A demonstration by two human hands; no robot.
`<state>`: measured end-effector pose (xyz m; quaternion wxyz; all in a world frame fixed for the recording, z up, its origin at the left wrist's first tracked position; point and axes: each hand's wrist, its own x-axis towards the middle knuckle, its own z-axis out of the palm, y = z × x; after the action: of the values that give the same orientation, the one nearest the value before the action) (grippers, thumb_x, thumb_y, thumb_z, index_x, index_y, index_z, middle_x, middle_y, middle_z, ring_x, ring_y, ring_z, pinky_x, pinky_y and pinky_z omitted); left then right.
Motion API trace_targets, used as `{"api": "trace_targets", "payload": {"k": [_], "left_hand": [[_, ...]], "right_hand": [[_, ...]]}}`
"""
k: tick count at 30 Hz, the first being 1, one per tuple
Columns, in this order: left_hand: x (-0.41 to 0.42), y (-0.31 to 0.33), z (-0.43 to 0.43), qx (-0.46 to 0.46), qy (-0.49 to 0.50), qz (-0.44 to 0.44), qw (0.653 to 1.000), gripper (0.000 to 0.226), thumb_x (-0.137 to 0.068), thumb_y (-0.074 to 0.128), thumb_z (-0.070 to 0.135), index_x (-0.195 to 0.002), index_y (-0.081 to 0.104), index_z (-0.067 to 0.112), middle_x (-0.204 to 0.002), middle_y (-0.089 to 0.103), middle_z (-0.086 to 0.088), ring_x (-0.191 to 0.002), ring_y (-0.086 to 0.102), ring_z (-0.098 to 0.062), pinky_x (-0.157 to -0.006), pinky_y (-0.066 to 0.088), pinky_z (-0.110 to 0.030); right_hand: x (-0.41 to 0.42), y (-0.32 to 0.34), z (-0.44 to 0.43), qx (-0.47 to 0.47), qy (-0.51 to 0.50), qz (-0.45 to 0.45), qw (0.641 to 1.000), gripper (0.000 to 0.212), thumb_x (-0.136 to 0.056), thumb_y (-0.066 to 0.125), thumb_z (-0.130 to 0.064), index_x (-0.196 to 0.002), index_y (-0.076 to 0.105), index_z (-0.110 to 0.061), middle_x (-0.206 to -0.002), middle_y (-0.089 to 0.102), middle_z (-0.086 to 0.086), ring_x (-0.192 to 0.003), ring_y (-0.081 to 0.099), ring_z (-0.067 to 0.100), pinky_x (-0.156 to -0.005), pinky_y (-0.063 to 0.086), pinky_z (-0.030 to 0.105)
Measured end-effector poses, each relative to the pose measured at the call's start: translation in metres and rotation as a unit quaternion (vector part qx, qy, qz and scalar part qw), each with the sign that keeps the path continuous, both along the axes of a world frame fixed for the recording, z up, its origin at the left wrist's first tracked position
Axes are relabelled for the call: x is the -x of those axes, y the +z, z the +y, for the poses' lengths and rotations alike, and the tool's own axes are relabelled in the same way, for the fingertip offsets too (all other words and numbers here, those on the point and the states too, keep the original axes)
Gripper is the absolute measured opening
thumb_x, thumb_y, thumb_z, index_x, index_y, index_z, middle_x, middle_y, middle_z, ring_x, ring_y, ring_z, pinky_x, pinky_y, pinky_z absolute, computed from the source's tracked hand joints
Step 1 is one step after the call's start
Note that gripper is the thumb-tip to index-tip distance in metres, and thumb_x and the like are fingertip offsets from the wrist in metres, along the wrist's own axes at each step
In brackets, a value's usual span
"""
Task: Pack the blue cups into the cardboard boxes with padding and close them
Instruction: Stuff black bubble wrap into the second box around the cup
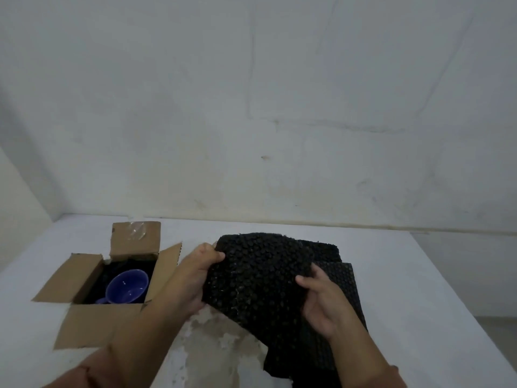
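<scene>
Open cardboard box, at left on white counter, contains one blue cup on dark lining; black bubble padding sheet beside it, opposite edges gripped by left hand and right hand, further sheets beneath.

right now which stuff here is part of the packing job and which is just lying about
Job: cardboard box, flaps open; blue cup inside it; black bubble wrap sheet gripped by left hand and right hand; spare wrap beneath it.
Just there: white table; wall.
</scene>
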<state>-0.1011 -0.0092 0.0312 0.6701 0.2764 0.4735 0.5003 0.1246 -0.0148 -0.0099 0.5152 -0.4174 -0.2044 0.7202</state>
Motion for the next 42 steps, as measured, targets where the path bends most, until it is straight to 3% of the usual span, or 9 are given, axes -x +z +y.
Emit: {"api": "trace_targets", "payload": {"k": [8,11,14,18,20,23,29,33,42], "left_hand": [[0.073,0.001,0.000,-0.037,-0.057,0.199,0.978,0.048,-0.089,0.051,-0.003,-0.119,0.063,0.032,-0.124,0.059,0.001,-0.091,0.062,-0.017,-0.089,0.052,-0.041],[0.093,0.002,-0.005,-0.040,-0.049,0.259,0.964,0.028,-0.084,0.065,0.007,-0.102,0.071,0.028,-0.125,0.062,-0.003,-0.115,0.059,-0.023,-0.103,0.046,-0.041],[0.109,0.014,-0.010,-0.063,-0.010,0.376,0.924,0.012,-0.088,0.064,0.012,-0.087,0.067,0.024,-0.100,0.068,-0.002,-0.097,0.064,-0.018,-0.074,0.047,-0.021],[0.131,0.036,-0.010,-0.142,-0.125,0.605,0.774,0.025,-0.081,0.068,0.028,-0.104,0.057,0.030,-0.116,0.041,0.011,-0.105,0.043,-0.010,-0.086,0.039,-0.025],[0.133,0.049,-0.007,-0.174,-0.172,0.586,0.773,0.031,-0.083,0.067,0.029,-0.113,0.057,0.030,-0.110,0.045,0.013,-0.108,0.045,-0.009,-0.087,0.040,-0.026],[0.139,0.059,0.000,-0.210,-0.111,0.602,0.762,0.006,-0.089,0.059,0.025,-0.087,0.064,0.023,-0.082,0.063,0.005,-0.087,0.061,-0.018,-0.077,0.046,-0.030],[0.176,0.056,0.008,-0.124,-0.020,0.188,0.974,0.014,-0.090,0.059,0.008,-0.099,0.067,0.015,-0.091,0.073,-0.010,-0.083,0.068,-0.022,-0.072,0.053,-0.032],[0.193,0.050,0.011,-0.125,-0.023,0.189,0.974,0.022,-0.089,0.055,-0.003,-0.091,0.072,0.011,-0.095,0.073,-0.013,-0.090,0.067,-0.029,-0.080,0.053,-0.038],[0.221,0.032,0.009,-0.004,-0.114,0.067,0.991,0.031,-0.089,0.056,0.018,-0.119,0.060,0.009,-0.110,0.069,-0.016,-0.101,0.064,-0.032,-0.070,0.056,-0.039]], "right_hand": [[0.041,0.040,0.010,-0.144,0.140,-0.264,0.943,0.088,-0.079,0.066,0.004,-0.139,0.028,-0.048,-0.129,0.047,0.005,-0.117,0.050,0.014,-0.088,0.048,0.024],[0.064,0.051,0.011,-0.203,0.173,-0.476,0.838,0.057,-0.082,0.064,-0.001,-0.128,0.053,-0.033,-0.132,0.049,-0.006,-0.110,0.052,0.008,-0.071,0.043,0.008],[0.092,0.067,0.019,-0.251,0.076,-0.645,0.717,0.016,-0.080,0.067,-0.013,-0.082,0.065,-0.029,-0.103,0.054,0.000,-0.101,0.056,0.019,-0.076,0.040,0.020],[0.133,0.098,0.025,-0.328,0.074,-0.658,0.673,0.017,-0.078,0.065,-0.019,-0.075,0.058,-0.035,-0.131,0.046,-0.006,-0.125,0.039,0.016,-0.102,0.036,0.036],[0.158,0.111,0.028,-0.355,0.115,-0.659,0.654,0.014,-0.079,0.064,-0.022,-0.077,0.057,-0.034,-0.136,0.044,-0.010,-0.128,0.036,0.014,-0.107,0.030,0.038],[0.191,0.119,0.035,-0.393,0.044,-0.607,0.690,0.016,-0.078,0.068,-0.022,-0.087,0.059,-0.032,-0.124,0.047,-0.011,-0.123,0.041,0.011,-0.107,0.032,0.040],[0.214,0.095,0.041,-0.179,0.177,-0.294,0.922,0.072,-0.071,0.078,-0.035,-0.134,0.044,-0.027,-0.133,0.052,-0.003,-0.114,0.058,0.016,-0.095,0.048,0.034],[0.233,0.084,0.042,-0.164,0.163,-0.252,0.940,0.019,-0.081,0.066,-0.004,-0.093,0.070,-0.017,-0.099,0.072,0.008,-0.092,0.068,0.023,-0.088,0.054,0.038],[0.250,0.087,0.053,-0.192,0.205,-0.298,0.912,0.042,-0.082,0.036,0.008,-0.078,0.072,-0.013,-0.093,0.069,0.008,-0.087,0.062,0.020,-0.075,0.051,0.027]]}}
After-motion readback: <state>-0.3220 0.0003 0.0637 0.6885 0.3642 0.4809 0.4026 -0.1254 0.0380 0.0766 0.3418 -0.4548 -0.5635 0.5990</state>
